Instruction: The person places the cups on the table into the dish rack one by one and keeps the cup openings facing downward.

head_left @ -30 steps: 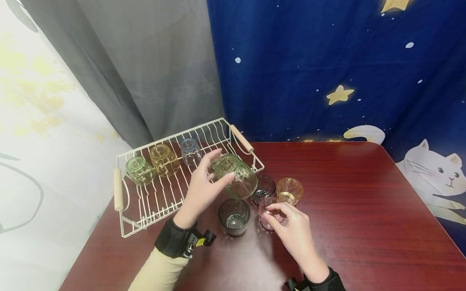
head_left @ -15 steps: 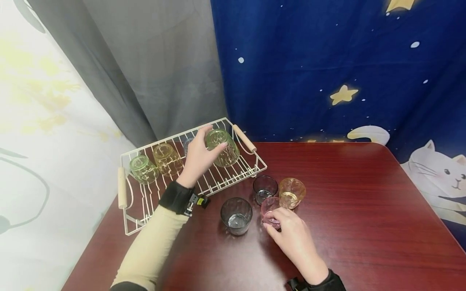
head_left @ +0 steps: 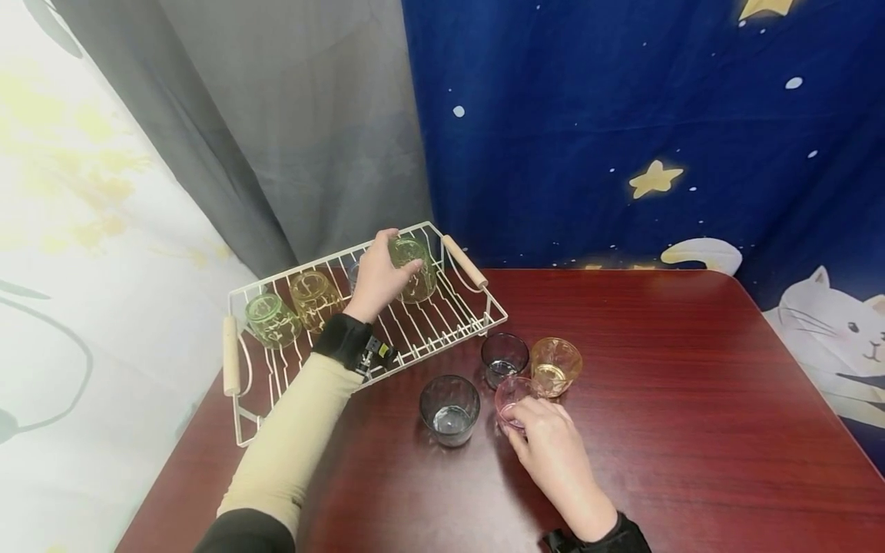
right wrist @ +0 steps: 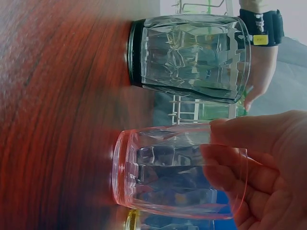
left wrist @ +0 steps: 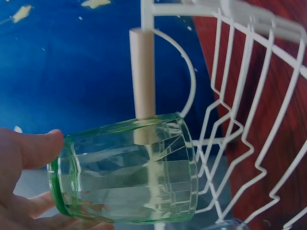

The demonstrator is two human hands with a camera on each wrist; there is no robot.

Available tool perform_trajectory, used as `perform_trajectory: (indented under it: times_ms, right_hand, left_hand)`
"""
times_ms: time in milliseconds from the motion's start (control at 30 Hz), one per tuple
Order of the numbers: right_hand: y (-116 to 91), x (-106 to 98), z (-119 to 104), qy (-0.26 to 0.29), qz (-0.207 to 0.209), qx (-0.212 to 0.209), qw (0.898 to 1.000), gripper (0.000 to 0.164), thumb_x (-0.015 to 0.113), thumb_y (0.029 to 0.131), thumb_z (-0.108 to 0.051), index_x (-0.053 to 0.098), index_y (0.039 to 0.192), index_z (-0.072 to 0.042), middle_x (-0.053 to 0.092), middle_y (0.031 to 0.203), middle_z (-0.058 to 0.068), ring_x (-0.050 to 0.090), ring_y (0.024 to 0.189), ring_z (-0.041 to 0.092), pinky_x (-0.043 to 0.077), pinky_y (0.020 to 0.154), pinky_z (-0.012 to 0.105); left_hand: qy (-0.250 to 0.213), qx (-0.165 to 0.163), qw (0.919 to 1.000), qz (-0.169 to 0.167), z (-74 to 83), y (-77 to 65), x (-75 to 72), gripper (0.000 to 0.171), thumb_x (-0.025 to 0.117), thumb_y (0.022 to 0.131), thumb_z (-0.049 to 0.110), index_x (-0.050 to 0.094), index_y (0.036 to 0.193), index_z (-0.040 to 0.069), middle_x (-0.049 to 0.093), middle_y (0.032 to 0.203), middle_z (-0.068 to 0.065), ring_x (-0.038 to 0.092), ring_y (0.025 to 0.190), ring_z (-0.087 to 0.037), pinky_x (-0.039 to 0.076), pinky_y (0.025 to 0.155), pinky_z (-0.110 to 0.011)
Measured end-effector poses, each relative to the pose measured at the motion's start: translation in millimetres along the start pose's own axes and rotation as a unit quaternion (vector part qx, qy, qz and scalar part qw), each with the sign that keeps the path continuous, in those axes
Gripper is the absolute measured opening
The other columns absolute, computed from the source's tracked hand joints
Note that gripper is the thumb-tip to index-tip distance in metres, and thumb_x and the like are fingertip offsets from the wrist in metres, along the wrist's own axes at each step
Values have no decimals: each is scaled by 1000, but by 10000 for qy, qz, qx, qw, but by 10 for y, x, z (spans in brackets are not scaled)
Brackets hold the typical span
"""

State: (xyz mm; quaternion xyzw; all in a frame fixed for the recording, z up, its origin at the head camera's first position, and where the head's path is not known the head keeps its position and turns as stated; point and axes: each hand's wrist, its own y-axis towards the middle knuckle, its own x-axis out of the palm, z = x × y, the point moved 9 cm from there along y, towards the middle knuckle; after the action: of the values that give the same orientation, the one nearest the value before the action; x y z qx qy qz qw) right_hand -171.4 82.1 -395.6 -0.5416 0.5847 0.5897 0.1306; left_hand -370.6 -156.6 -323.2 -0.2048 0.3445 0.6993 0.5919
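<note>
My left hand (head_left: 379,280) holds a green drinking glass (head_left: 419,280) upside down at the right end of the white wire dish rack (head_left: 231,357). In the left wrist view, thumb and fingers grip this glass (left wrist: 124,172) around its base, with its rim close to the wires. My right hand (head_left: 556,453) pinches the rim of a pink glass (right wrist: 163,167), which stands upright on the table. Beside it are a grey glass (head_left: 449,411), a dark glass (head_left: 504,357) and an amber glass (head_left: 556,365), all upright.
Upside down in the rack are a smaller green glass (head_left: 273,321), a yellow glass (head_left: 316,299) and a blue glass (head_left: 353,275), mostly hidden by my left hand. A wooden handle (head_left: 465,261) edges the rack's right end. Curtains hang behind the red-brown table (head_left: 691,399).
My left hand has carried the green glass from above the table glasses, up and left, into the rack's right end. The right hand has settled its fingers onto the pink glass's rim.
</note>
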Motion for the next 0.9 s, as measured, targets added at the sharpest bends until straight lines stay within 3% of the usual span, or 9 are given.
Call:
perform_trajectory:
  times_ms: [300, 900]
  right_hand:
    - [-2, 22, -4, 26, -56, -2, 10000, 22, 87, 65, -13, 73, 81, -17, 69, 79, -7, 67, 81, 13, 53, 84, 34]
    - [-14, 13, 10, -3, -5, -58, 10000, 22, 87, 66, -15, 73, 81, -19, 70, 81, -9, 67, 83, 11, 52, 86, 35]
  left_hand:
    - [-178, -304, 9993, -79, -230, 177, 83, 76, 70, 88, 26, 29, 149, 6, 40, 151, -22, 38, 141, -38, 35, 116, -49]
    - [-73, -343, 9984, -442, -386, 367, 291, 79, 70, 88, 24, 25, 149, 3, 37, 151, -25, 36, 141, -39, 33, 118, -48]
